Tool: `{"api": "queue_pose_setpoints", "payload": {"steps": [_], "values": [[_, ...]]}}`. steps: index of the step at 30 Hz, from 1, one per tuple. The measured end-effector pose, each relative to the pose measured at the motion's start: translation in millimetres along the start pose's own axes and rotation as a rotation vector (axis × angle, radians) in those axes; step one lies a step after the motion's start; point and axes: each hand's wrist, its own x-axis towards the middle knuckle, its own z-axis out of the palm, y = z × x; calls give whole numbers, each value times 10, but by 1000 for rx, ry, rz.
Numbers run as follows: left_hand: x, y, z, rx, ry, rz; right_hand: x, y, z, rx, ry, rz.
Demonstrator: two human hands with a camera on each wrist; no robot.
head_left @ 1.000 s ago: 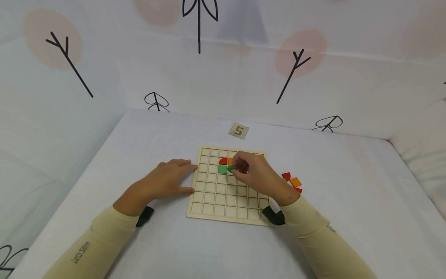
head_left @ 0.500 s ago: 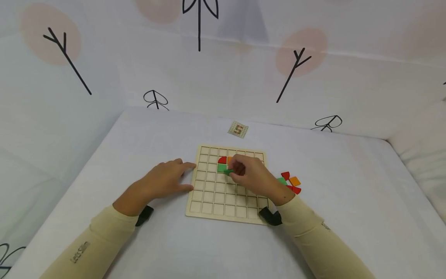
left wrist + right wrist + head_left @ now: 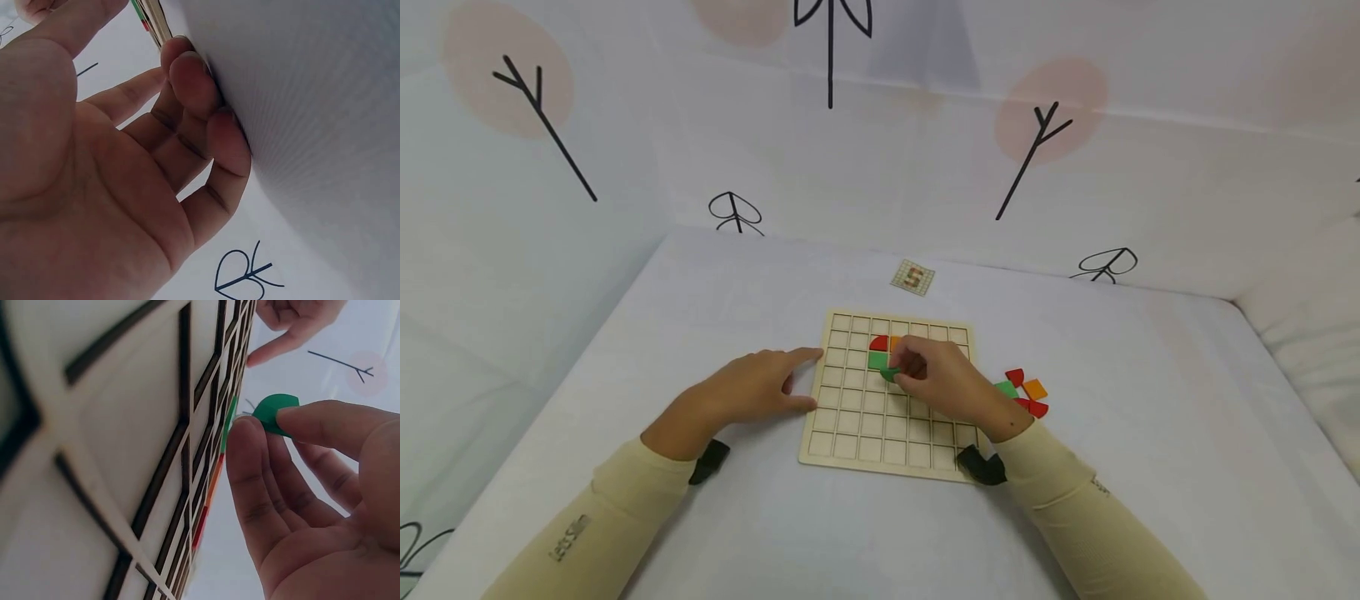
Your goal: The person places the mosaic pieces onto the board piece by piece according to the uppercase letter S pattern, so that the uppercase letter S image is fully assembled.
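Observation:
My right hand (image 3: 953, 382) pinches a green quarter-round tile (image 3: 275, 414) between thumb and fingers, just above a pale wooden grid board (image 3: 848, 427). In the right wrist view the tile is tilted and apart from the board. Beside it, a green square tile (image 3: 877, 360) sits in a cell, with a red rounded tile (image 3: 878, 342) in the cell behind and part of an orange tile (image 3: 894, 342) next to that. My right hand hides the cells farther right. My left hand (image 3: 747, 388) rests at the board's left edge, thumb and index finger extended against it.
Right of the board lie several loose tiles, among them an orange tile (image 3: 1035, 389), a red tile (image 3: 1015, 377) and a green tile (image 3: 1006, 389). A small grid card (image 3: 913, 277) with an S-like pattern lies behind the board on the white cloth (image 3: 760, 533).
The green quarter-round tile has turned in my right fingers, showing more of its face, and has shifted slightly nearer and left. The left hand stays at the board's edge.

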Motion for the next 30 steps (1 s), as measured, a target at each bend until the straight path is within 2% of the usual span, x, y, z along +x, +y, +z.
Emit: {"api": "queue_pose_setpoints", "payload": {"steps": [6, 11, 21, 30], "values": [[70, -104, 5, -96, -15, -17, 11, 20, 5, -28, -5, 7], [105, -177, -7, -149, -20, -1, 21, 42, 6, -22, -10, 1], [104, -150, -10, -162, -28, -42, 88, -12, 31, -42, -11, 58], [80, -134, 10, -172, -40, -45, 148, -70, 29, -89, -39, 93]]}}
